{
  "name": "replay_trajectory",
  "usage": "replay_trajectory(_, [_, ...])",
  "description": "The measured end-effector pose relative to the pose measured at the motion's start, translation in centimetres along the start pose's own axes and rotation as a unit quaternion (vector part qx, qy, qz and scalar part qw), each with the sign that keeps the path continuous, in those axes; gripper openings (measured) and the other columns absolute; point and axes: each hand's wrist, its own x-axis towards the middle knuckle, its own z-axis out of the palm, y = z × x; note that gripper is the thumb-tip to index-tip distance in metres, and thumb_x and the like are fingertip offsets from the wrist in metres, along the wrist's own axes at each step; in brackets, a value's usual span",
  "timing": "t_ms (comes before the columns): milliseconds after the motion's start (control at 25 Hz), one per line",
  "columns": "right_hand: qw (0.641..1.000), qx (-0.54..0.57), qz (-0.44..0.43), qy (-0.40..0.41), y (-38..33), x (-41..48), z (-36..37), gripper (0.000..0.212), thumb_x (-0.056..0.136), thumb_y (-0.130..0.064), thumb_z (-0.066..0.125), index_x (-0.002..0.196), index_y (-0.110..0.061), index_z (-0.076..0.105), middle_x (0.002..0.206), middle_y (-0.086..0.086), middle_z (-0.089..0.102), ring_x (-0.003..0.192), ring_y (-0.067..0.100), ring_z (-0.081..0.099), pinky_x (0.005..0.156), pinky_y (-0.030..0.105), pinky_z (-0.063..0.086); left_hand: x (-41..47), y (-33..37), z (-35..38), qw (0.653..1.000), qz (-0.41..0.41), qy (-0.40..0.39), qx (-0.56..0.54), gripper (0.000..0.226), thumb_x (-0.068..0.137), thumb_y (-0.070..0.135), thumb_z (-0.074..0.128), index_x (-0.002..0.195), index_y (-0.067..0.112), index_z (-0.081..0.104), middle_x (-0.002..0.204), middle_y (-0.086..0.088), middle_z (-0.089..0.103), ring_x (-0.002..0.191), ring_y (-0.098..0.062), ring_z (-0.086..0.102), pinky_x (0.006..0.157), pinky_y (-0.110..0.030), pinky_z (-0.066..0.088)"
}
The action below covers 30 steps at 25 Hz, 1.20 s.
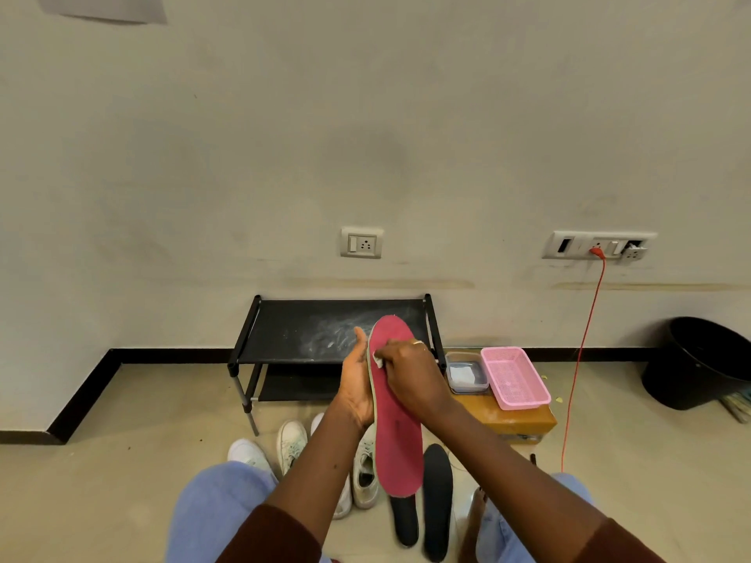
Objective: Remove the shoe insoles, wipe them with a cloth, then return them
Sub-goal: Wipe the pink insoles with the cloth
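I hold a red insole [396, 436] upright in front of me, toe end up. My left hand [357, 384] grips its left edge from behind. Pressed against the insole's upper part, my right hand [410, 373] is closed on a small white cloth [378, 361], mostly hidden under the fingers. Two black insoles [437, 493] lie on the floor below. Several white sneakers [290, 442] stand on the floor between my knees and the rack.
A low black shoe rack [292, 331] stands against the wall, dusty on top. Right of it are a clear container [467, 373] and a pink basket [514, 377] on a yellow box [524, 420]. A red cable [581, 351] hangs from a wall socket. A black bin [699, 359] sits far right.
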Motion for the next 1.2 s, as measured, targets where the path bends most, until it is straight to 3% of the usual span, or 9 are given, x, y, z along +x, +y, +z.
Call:
replay_trajectory(120, [1.000,-0.023,-0.013,0.011,-0.4,0.2,-0.2,0.023,0.090,-0.006,0.049,0.082,-0.005,0.070,0.074,0.013,0.066,0.062,0.023,0.057,0.063,0.028,0.042,-0.1,-0.2,0.0,0.999,-0.013,0.022,0.021,0.069,0.093,0.059,0.034,0.121,0.001,0.057,0.094,-0.019,0.070,0.087,-0.030,0.069,0.073,-0.037,0.057])
replay_trajectory(200, [0.998,-0.052,-0.010,0.042,-0.3,0.5,-0.4,0.014,0.080,-0.002,0.063,0.066,-0.006,0.067,0.060,0.010,0.062,0.050,0.022,0.055,0.051,0.025,0.042,-0.2,-0.2,0.1,0.999,-0.008,0.028,0.032,0.064,0.094,0.056,0.034,0.127,0.004,0.055,0.098,-0.017,0.070,0.092,-0.029,0.067,0.077,-0.038,0.055])
replay_trajectory(320, [0.995,-0.082,0.013,0.062,0.2,1.8,-0.8,0.022,0.064,0.006,0.068,0.052,-0.009,0.058,0.050,0.007,0.057,0.041,0.022,0.051,0.046,0.019,0.028,-0.5,-0.3,0.3,0.998,0.000,0.028,0.056,0.055,0.097,0.051,0.031,0.118,0.009,0.059,0.092,-0.013,0.072,0.083,-0.025,0.070,0.070,-0.036,0.057])
replay_trajectory(560, [0.994,-0.025,0.080,0.063,1.8,3.6,-0.7,0.025,0.082,0.009,0.044,0.065,0.002,0.061,0.067,0.019,0.061,0.058,0.029,0.050,0.060,0.031,0.035,-0.6,-0.6,0.3,0.997,-0.020,0.022,0.075,0.062,0.094,0.059,0.026,0.119,0.013,0.058,0.092,-0.012,0.072,0.084,-0.027,0.068,0.078,-0.043,0.054])
replay_trajectory(680, [0.998,-0.003,0.043,0.048,1.6,2.4,-0.2,0.027,0.086,0.004,0.044,0.074,-0.001,0.068,0.073,0.015,0.064,0.066,0.027,0.056,0.063,0.029,0.038,-0.4,-0.1,0.5,0.995,-0.036,0.011,0.096,0.078,0.088,0.070,0.015,0.124,0.013,0.055,0.087,-0.012,0.073,0.079,-0.024,0.071,0.071,-0.037,0.056])
replay_trajectory(800, [0.999,-0.006,-0.022,0.027,1.0,1.0,0.2,0.024,0.084,0.004,0.047,0.077,-0.001,0.070,0.074,0.014,0.065,0.066,0.026,0.058,0.064,0.037,0.051,-0.2,0.3,0.5,0.988,-0.035,0.035,0.148,0.085,0.080,0.078,0.010,0.109,0.016,0.062,0.072,-0.011,0.072,0.072,-0.023,0.070,0.069,-0.036,0.054])
replay_trajectory(960, [0.992,-0.001,-0.085,0.089,0.5,-0.5,0.2,0.021,0.080,-0.001,0.052,0.084,-0.003,0.073,0.072,0.009,0.068,0.062,0.023,0.062,0.058,0.033,0.054,0.0,0.7,0.2,0.982,-0.047,0.053,0.174,0.092,0.076,0.082,0.014,0.096,0.009,0.066,0.073,-0.014,0.072,0.072,-0.027,0.070,0.073,-0.041,0.054])
replay_trajectory(1080, [0.985,-0.028,-0.113,0.124,0.4,-0.8,0.3,0.032,0.084,-0.014,0.042,0.082,-0.007,0.073,0.072,0.003,0.068,0.062,0.017,0.063,0.058,0.023,0.052,-0.3,0.6,0.6,0.988,-0.046,0.040,0.139,0.084,0.077,0.079,0.027,0.089,0.008,0.071,0.075,-0.014,0.071,0.071,-0.026,0.071,0.075,-0.041,0.055])
replay_trajectory(1200, [0.989,-0.066,-0.085,0.103,1.0,0.1,0.9,0.028,0.085,-0.015,0.044,0.080,-0.008,0.071,0.068,0.005,0.065,0.060,0.019,0.060,0.054,0.024,0.049,-0.2,0.1,0.8,0.997,-0.020,0.026,0.074,0.066,0.076,0.067,0.049,0.102,0.009,0.068,0.082,-0.013,0.071,0.085,-0.025,0.069,0.088,-0.039,0.050])
